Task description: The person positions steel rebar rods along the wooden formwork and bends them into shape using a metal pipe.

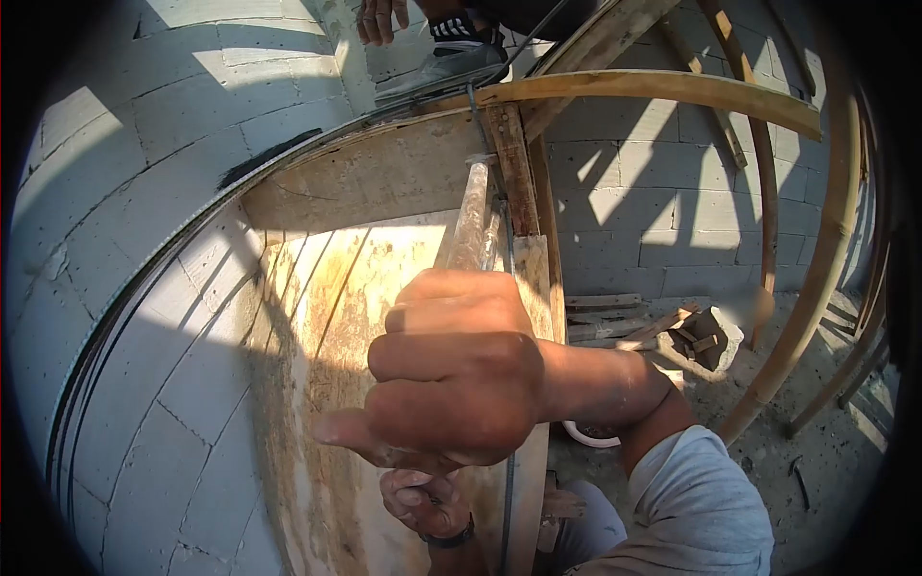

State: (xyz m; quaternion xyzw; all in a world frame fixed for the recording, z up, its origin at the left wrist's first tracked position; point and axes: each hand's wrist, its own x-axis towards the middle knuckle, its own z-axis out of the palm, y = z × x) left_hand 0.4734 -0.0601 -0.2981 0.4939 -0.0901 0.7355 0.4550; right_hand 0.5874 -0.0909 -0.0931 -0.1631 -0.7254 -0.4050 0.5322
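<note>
My right hand (pixel 456 360) is closed in a fist around a dusty, pipe-like metal bar (pixel 469 216). The bar points away from me, its far end beside a thin steel rod (pixel 474 110); I cannot tell whether the rod enters it. Below, my left hand (pixel 423 501) has curled fingers and a dark band at the wrist. Whatever it may hold is hidden. Both hands are above a stained wooden board (pixel 327 298), the floor of a trough with a raised far end panel (pixel 370 178). Another steel rod (pixel 510 480) runs along the board's right side.
Block walls (pixel 163 115) stand left and behind. Long dark rods (pixel 125 298) curve along the left. Timber posts (pixel 514 163) and bamboo poles (pixel 816 317) rise at the right. A broken block-like container (pixel 709 344) sits on the floor. Another person's hand (pixel 382 19) and shoe (pixel 466 58) show at the top.
</note>
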